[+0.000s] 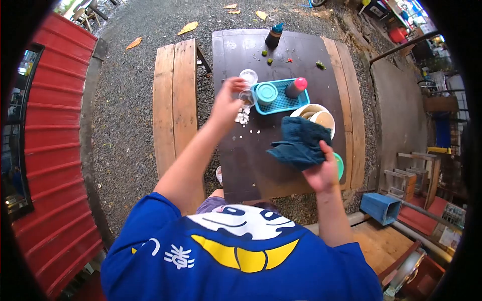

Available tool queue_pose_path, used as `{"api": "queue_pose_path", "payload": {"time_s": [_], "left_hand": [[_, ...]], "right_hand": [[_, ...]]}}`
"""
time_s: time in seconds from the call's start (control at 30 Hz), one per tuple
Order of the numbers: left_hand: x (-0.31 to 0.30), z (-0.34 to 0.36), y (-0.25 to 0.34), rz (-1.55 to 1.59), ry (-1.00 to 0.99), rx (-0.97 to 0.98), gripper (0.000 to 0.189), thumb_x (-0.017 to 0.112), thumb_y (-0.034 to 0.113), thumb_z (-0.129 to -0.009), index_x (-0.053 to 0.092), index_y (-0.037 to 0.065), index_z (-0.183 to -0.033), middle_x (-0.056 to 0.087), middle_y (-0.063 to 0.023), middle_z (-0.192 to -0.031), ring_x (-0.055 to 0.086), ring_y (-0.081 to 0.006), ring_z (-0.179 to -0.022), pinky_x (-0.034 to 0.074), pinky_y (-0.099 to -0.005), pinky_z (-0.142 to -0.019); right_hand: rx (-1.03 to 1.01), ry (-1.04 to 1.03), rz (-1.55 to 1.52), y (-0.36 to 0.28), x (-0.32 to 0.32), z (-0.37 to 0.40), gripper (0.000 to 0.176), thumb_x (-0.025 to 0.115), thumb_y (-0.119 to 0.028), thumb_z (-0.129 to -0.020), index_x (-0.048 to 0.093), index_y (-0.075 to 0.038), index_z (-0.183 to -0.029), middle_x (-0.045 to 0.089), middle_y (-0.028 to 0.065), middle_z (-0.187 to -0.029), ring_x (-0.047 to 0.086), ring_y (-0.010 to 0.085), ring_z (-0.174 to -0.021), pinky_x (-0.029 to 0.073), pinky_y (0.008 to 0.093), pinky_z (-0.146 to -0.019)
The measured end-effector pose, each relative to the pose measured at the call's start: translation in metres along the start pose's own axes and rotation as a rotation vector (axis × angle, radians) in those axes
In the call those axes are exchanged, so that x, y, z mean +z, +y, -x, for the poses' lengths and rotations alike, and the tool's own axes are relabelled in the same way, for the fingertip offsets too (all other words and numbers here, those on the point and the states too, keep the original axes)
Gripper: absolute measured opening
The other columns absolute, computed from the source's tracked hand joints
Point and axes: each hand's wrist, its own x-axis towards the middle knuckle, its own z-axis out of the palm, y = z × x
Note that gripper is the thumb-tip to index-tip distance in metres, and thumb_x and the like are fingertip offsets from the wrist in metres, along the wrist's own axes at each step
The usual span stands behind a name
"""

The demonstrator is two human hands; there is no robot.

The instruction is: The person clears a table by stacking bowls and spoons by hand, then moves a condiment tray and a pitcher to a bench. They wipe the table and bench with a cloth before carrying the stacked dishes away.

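My left hand [229, 103] reaches to the left side of the blue basket. Its thumb and fingers curl around the near clear plastic cup [247, 98], which has something brown inside. A second round clear plastic piece [248, 77], a cup or lid, sits just beyond the fingertips. Below the hand lies a heap of small white bits [242, 116]. My right hand [324, 170] grips a dark teal cloth [301, 143], bunched and raised over the table's right side. The cloth partly covers stacked white bowls [324, 120]. Beside my right hand, a green round item [340, 166] is partly hidden.
The light-blue basket [281, 106] carries a turquoise lidded container [266, 93] and a red-capped bottle [296, 88]. A dark sauce bottle [274, 36] and green citrus pieces [269, 61] are farther back on the brown table [236, 165]. Wooden benches [175, 100] flank it.
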Motion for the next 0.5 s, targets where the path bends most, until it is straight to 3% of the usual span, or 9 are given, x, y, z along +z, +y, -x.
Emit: {"api": "queue_pose_path", "payload": {"time_s": [0.07,0.17,0.27,0.33,0.4,0.47,0.5], "left_hand": [[-0.035,-0.043,-0.062,-0.401,0.047,-0.047,0.063,0.05,-0.006,-0.064,0.045,0.008,-0.125,0.054,-0.0123,-0.122,0.048,-0.0253,-0.119,0.04,-0.0357,-0.099],[-0.058,-0.088,-0.111,-0.434,-0.13,-0.077,0.077,0.058,-0.005,-0.059,0.038,0.009,-0.132,0.05,-0.0117,-0.13,0.045,-0.0255,-0.123,0.037,-0.0348,-0.102],[-0.055,-0.115,-0.127,-0.422,-0.309,-0.142,0.087,0.065,-0.003,-0.057,0.036,0.01,-0.138,0.048,-0.0116,-0.132,0.042,-0.0256,-0.126,0.036,-0.0353,-0.103],[-0.052,-0.125,-0.139,-0.455,-0.394,-0.081,0.091,0.069,0.0,-0.056,0.034,0.01,-0.139,0.049,-0.0112,-0.131,0.043,-0.0244,-0.124,0.037,-0.0346,-0.103],[-0.047,-0.139,-0.146,-0.43,-0.488,-0.073,0.094,0.077,0.006,-0.054,0.037,0.009,-0.139,0.05,-0.0106,-0.13,0.044,-0.0236,-0.121,0.038,-0.0345,-0.102],[-0.046,-0.151,-0.154,-0.326,-0.579,-0.097,0.087,0.079,0.008,-0.055,0.043,0.008,-0.134,0.054,-0.0101,-0.126,0.047,-0.0233,-0.119,0.038,-0.0348,-0.102],[-0.044,-0.154,-0.152,-0.322,-0.595,-0.13,0.081,0.081,0.012,-0.056,0.047,0.007,-0.13,0.057,-0.0092,-0.12,0.051,-0.0222,-0.114,0.038,-0.034,-0.101]], "right_hand": [[-0.092,-0.021,0.077,-0.05,-0.004,-0.007,0.05,0.051,-0.034,-0.092,0.047,-0.004,-0.131,0.054,0.013,-0.131,0.052,0.0295,-0.119,0.039,0.0462,-0.104],[-0.19,-0.089,0.159,-0.133,-0.009,-0.039,0.046,0.052,-0.029,-0.091,0.051,-0.001,-0.127,0.057,0.0141,-0.126,0.056,0.0299,-0.115,0.041,0.0452,-0.102],[-0.291,-0.008,0.475,-0.211,-0.041,-0.1,0.041,0.054,-0.022,-0.089,0.053,0.002,-0.122,0.062,0.0139,-0.116,0.062,0.0273,-0.105,0.047,0.0398,-0.096],[-0.269,0.192,0.643,-0.234,-0.063,-0.156,0.037,0.059,-0.021,-0.085,0.059,0.005,-0.111,0.065,0.0129,-0.109,0.065,0.0253,-0.098,0.05,0.036,-0.088],[-0.264,0.364,1.222,-0.25,-0.13,-0.238,0.033,0.063,-0.025,-0.082,0.064,0.001,-0.102,0.067,0.0158,-0.102,0.066,0.0266,-0.091,0.051,0.0343,-0.083],[-0.235,0.459,1.566,-0.238,-0.177,-0.303,0.031,0.065,-0.027,-0.079,0.067,-0.003,-0.097,0.067,0.0214,-0.095,0.065,0.029,-0.089,0.05,0.0346,-0.083],[-0.224,0.307,1.795,-0.228,-0.193,-0.324,0.033,0.066,-0.027,-0.08,0.065,0.0,-0.099,0.067,0.0182,-0.092,0.064,0.0261,-0.088,0.05,0.0354,-0.079]]}}
